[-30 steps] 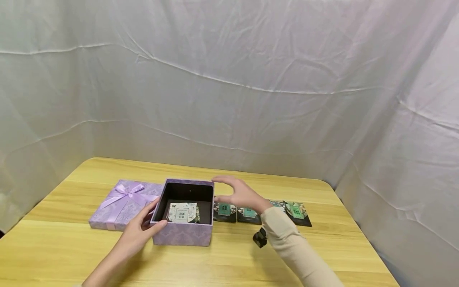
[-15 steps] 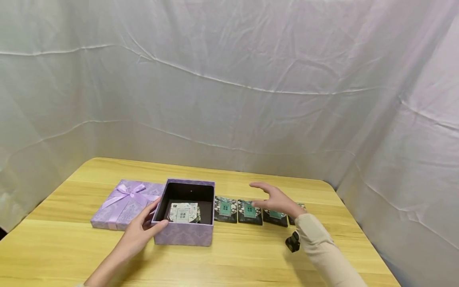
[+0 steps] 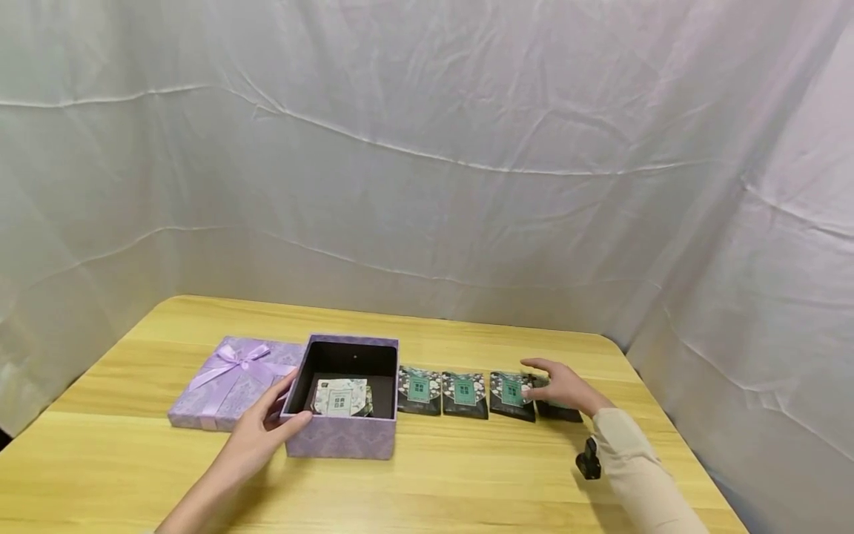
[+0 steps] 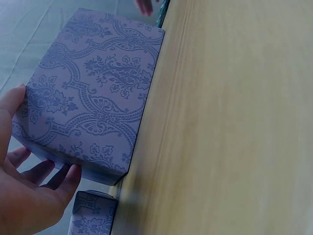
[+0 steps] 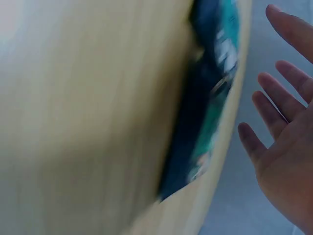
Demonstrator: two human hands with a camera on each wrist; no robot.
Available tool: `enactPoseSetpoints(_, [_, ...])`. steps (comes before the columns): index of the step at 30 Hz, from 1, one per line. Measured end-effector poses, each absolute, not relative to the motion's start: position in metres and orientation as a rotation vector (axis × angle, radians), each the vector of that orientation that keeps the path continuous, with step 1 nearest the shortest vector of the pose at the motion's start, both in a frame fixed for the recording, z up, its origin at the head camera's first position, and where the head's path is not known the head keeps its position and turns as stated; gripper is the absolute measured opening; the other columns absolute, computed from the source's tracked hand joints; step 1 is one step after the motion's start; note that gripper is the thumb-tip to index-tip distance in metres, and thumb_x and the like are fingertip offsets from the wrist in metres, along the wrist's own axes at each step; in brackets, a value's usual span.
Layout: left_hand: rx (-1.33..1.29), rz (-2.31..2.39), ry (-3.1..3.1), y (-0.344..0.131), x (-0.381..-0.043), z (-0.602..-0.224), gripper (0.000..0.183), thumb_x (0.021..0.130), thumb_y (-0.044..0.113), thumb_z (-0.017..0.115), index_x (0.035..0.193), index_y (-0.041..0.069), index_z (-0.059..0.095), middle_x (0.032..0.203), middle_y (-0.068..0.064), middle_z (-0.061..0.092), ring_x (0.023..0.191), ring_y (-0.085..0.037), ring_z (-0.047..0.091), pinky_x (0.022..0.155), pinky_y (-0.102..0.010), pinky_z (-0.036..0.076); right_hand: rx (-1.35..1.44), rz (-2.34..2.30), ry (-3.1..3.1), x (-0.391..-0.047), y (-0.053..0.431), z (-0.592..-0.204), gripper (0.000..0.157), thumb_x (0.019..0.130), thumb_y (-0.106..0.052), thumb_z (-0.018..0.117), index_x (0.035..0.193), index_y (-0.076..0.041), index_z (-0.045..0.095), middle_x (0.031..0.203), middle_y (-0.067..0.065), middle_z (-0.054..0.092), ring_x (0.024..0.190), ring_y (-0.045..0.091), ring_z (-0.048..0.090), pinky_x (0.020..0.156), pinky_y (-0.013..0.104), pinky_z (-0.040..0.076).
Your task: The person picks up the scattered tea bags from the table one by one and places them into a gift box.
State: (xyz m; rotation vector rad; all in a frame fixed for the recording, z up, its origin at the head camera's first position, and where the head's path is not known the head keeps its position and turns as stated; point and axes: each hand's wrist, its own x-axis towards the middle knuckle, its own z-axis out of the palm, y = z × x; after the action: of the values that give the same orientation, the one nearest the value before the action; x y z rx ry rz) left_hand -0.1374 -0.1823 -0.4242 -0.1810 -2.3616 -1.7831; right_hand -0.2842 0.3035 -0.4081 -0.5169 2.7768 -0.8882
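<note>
A purple patterned gift box (image 3: 342, 436) stands uncovered on the table. My left hand (image 3: 251, 436) holds its near left corner, thumb at the front rim and fingers against the left wall; in the left wrist view, the fingertips (image 4: 73, 174) press that wall. Inside lies a pale floral tea packet (image 3: 342, 397), partly covering another. To the right of the box is a row of dark tea packets with green labels, among them a packet (image 3: 465, 394). Over the rightmost packet (image 3: 563, 412), largely covering it, reaches my right hand (image 3: 563, 386), fingers spread and nothing in them.
Left of the box lies its purple lid (image 3: 223, 382) with a ribbon bow, partly hidden by the box and my left hand. A black wrist camera (image 3: 588, 460) hangs under my right sleeve. A pale cloth (image 3: 427, 185) hangs behind the table.
My right hand has moved right, from beside the box's right wall along the row to the far right packet. My left hand and the box stay in place.
</note>
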Motion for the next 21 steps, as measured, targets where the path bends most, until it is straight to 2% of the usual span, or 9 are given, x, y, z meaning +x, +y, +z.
enactPoseSetpoints(13, [-0.148,-1.798,-2.38,-0.183,-0.137,-0.426,0.068,0.092,0.015,0.067,0.15,0.005,0.034,0.142,-0.03,0.041,0.119,-0.042,0.051,0.087,-0.014,0.044,-0.46,-0.827,2.746,-0.278,0.343,-0.416,0.084,0.076,-0.018,0.083,0.143,0.006,0.039,0.142,0.034,0.037,0.128,0.056,0.031,0.096,0.064,0.038])
enactPoseSetpoints(21, [-0.148,-1.798,-2.386,-0.184,-0.137,-0.424,0.068,0.092,0.013,0.067,0.15,0.005,0.032,0.142,-0.03,0.04,0.121,-0.041,0.05,0.088,-0.015,0.043,-0.447,-0.798,2.706,-0.277,0.354,-0.42,0.092,0.068,-0.009,0.087,0.143,0.009,0.036,0.142,0.039,0.031,0.129,0.057,0.027,0.098,0.065,0.034])
